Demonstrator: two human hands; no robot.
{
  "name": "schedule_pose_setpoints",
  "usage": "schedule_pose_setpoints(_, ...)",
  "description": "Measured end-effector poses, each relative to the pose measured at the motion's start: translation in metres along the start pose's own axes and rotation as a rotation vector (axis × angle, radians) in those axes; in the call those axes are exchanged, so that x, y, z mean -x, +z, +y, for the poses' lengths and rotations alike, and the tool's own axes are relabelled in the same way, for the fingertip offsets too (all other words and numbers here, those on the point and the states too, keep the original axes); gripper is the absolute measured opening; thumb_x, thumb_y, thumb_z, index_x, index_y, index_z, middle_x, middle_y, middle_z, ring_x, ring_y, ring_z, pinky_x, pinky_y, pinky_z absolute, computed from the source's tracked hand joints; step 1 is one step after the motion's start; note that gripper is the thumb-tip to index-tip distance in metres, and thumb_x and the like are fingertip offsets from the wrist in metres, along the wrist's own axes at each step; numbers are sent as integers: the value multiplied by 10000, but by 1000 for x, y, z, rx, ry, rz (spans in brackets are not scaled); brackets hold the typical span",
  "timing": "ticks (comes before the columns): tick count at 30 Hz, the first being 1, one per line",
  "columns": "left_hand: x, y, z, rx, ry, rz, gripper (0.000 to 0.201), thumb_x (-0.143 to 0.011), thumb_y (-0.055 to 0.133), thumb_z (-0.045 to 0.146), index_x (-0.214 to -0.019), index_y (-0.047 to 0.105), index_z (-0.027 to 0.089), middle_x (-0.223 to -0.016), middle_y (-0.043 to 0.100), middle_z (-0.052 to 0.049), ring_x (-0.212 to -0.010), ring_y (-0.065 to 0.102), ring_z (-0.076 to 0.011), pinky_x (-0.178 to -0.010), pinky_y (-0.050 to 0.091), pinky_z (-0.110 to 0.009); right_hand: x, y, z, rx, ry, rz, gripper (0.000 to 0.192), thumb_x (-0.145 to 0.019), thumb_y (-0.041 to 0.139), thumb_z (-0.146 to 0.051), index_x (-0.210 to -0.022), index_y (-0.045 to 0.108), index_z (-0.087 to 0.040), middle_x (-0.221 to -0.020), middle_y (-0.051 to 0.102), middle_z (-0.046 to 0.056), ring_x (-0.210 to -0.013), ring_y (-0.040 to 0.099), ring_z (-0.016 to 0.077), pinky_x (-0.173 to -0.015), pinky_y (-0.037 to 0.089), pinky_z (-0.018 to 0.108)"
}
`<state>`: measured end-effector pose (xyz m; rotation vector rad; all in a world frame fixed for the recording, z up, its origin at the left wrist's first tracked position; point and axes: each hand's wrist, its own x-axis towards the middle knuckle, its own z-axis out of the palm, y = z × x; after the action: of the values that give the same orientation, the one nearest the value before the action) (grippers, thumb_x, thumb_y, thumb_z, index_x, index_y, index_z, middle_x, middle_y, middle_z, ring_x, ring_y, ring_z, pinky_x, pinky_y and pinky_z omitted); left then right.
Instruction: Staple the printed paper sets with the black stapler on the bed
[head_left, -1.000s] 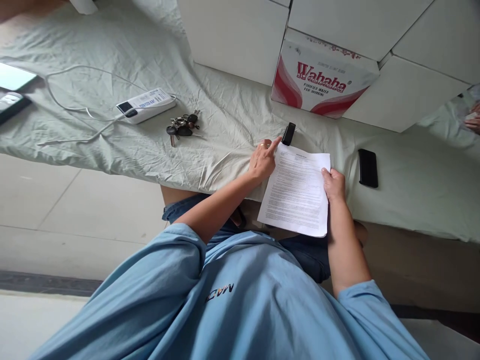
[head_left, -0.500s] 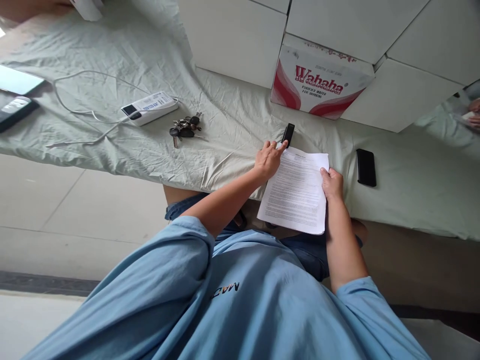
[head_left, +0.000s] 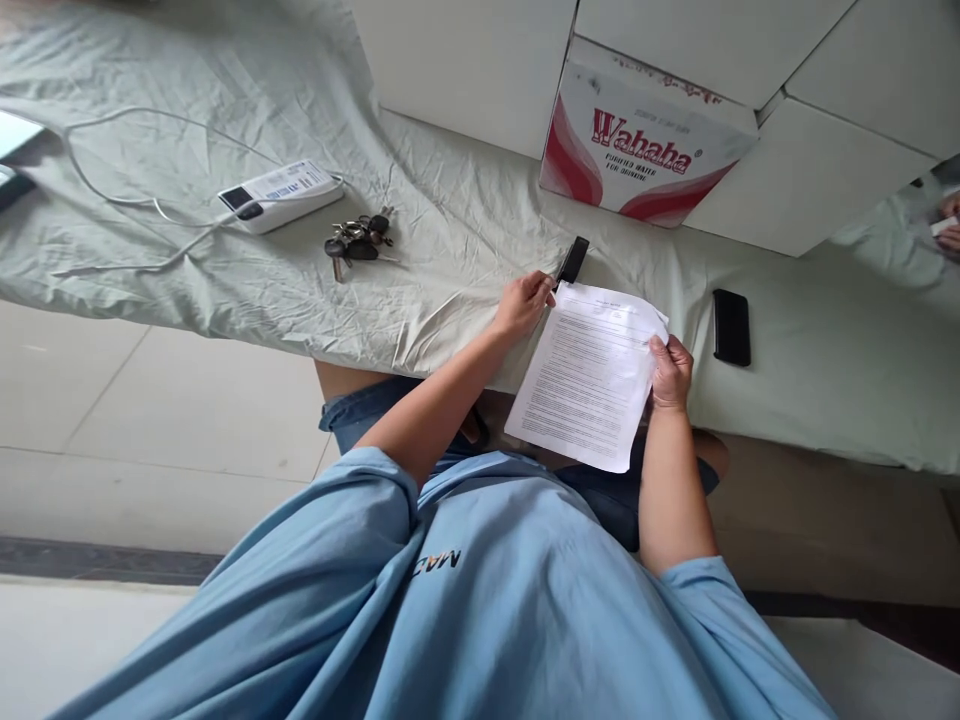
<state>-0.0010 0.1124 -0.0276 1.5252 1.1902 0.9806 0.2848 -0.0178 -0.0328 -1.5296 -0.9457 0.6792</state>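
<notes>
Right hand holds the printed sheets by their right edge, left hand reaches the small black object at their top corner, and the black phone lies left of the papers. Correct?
Not quite. In the head view the black phone lies right of the printed sheets, beyond the right hand. The left hand does reach the small black object.

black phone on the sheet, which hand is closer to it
Right. The right hand grips the paper's right edge, just left of the black phone with a gap between. The left hand is across the paper, at the small black object.
</notes>
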Motion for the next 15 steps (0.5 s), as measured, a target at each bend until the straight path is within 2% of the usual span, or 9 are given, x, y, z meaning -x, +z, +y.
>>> schedule_pose_setpoints(4, 3, -2, 1, 45, 11, 20, 312, -1216, 545, 303, -991, 743, 217, -866, 810, -53, -837, 688, -167, -868, 517, -293, 7, 0, -8, -179, 40, 12, 331, -715, 838, -541, -836, 750, -246, -808, 712, 2, -820, 671, 217, -805, 547, 355)
schedule_pose_setpoints(7, 6, -4, 3, 10, 2, -48, 397, -1241, 506, 404, -985, 748, 221, -899, 814, -66, -843, 675, -176, -885, 528, -298, 11, 0, -12, -281, 51, 55, 253, -690, 815, -448, -831, 784, -240, -845, 769, 22, -936, 760, 252, -894, 614, 375)
schedule_pose_setpoints(10, 7, -5, 7, -34, 46, -101, 426, -1240, 493, 441, -1000, 769, 222, -1031, 834, -87, -970, 711, -196, -989, 544, -311, 12, -1, -13, -288, 79, 55, 264, -672, 805, -450, -836, 801, -243, -862, 791, 35, -1015, 796, 285, -933, 656, 403)
schedule_pose_setpoints(13, 6, -6, 8, -53, 103, -12, 302, -1205, 552, 356, -1053, 770, 214, -1226, 834, -108, -1116, 710, -204, -1103, 525, -330, 10, -1, -12, -278, 96, 46, 330, -672, 763, -486, -892, 810, -245, -903, 796, 44, -1055, 807, 310, -953, 686, 449)
schedule_pose_setpoints(15, 5, -7, 6, -10, 99, 26, 228, -1183, 592, 344, -1093, 756, 213, -1250, 820, -103, -1085, 694, -197, -1080, 531, -336, 8, -1, -11, -289, 84, 33, 391, -701, 720, -518, -961, 819, -244, -947, 795, 52, -1115, 811, 316, -1023, 692, 477)
